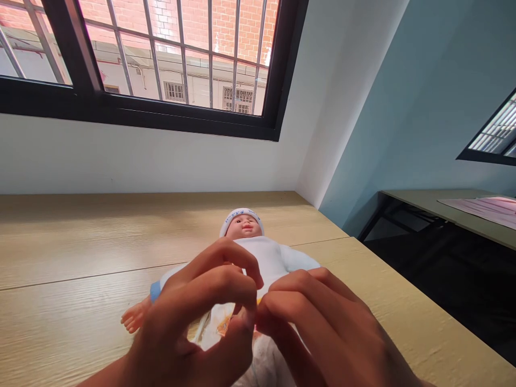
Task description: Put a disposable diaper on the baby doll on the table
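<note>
A baby doll (264,258) lies on its back on the wooden table, its head away from me. It wears a white top and a white cap (229,219) with blue lettering. Around its hips is a white diaper (264,360) with an orange and yellow print. My left hand (201,312) is closed, thumb and fingers pinched at the diaper's front waist. Close against it, my right hand (322,322) is also closed, its fingertips gripping the same waist area. The exact bit of diaper between the fingertips is hidden. The doll's legs are mostly out of sight.
The pale wooden table (80,242) meets the white wall, with a barred window (181,59) above. Its right edge slants toward me. Beyond a dark gap stands another table (463,207) with a pink cloth (487,208) on it.
</note>
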A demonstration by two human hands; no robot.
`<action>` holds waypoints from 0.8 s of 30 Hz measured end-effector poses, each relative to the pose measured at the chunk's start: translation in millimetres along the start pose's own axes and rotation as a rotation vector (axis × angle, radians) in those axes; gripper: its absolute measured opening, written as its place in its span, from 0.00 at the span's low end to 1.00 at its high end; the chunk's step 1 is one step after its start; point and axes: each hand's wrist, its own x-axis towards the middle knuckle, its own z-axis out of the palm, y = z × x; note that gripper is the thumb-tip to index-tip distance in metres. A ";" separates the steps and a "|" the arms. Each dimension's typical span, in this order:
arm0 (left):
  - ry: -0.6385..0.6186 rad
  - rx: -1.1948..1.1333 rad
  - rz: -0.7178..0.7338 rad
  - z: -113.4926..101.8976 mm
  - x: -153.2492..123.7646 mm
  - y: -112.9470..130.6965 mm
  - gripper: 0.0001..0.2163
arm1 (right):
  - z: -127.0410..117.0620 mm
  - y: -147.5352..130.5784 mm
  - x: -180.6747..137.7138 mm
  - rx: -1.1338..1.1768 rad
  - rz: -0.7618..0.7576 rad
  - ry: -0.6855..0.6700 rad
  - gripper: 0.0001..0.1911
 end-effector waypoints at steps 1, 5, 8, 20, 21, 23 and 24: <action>-0.025 -0.015 -0.002 -0.1 -1.0 -1.1 0.14 | -0.2 -0.1 0.5 0.000 -0.007 0.011 0.09; -0.041 -0.095 -0.030 -1.3 -3.7 -3.3 0.11 | 0.3 0.6 1.6 -0.003 -0.015 0.022 0.09; -0.029 -0.125 -0.101 -3.1 -4.9 -3.1 0.06 | 0.3 0.8 1.8 -0.002 -0.017 0.011 0.09; -0.060 -0.176 -0.171 -3.5 -10.7 -6.0 0.09 | 2.3 1.1 0.0 0.005 -0.048 -0.012 0.11; -0.070 -0.174 -0.167 -3.3 -10.1 -5.6 0.08 | 1.5 0.7 0.5 0.006 -0.037 -0.019 0.11; -0.078 -0.162 -0.154 -2.9 -8.6 -5.3 0.08 | -0.1 0.1 1.2 0.003 -0.021 -0.024 0.11; -0.074 -0.154 -0.151 -2.6 -7.7 -5.2 0.08 | -0.6 0.1 1.2 -0.003 -0.024 -0.010 0.11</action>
